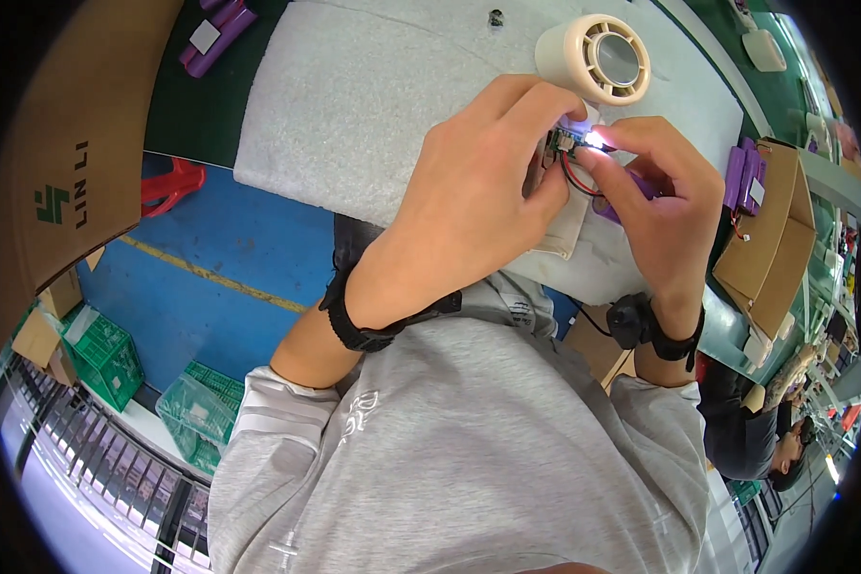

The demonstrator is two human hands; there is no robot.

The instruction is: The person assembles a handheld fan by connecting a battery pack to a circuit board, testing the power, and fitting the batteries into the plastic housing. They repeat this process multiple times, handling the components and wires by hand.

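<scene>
Circuit board (566,142), small and green, is sitting between the fingertips of both hands, above the near edge of a pale padded mat (325,105). We are seeing the left hand (488,167) holding its left side, thumb below and fingers above, in a narrow grip. The right hand (674,182) is also closing narrowly, thumb and forefinger meeting at the board's right end beside a bright white light (595,140); we are not able to tell exactly what it is pinching. This opposed hold is presumably steadying so small a part while leaving its face in view. Red and black wires (572,177) are curving below the board, toward a purple battery pack (646,184) partly hidden by the right hand. Beneath, a beige casing (566,234) is lying on the mat, whose softness is probably guarding finishes from the desk (196,120). Beyond the hands, a beige fan head (593,59) is resting on its side, grille facing right. Further out, we are finding purple packs (744,177) beside an open carton (784,239), likely placed within easy reach.
</scene>
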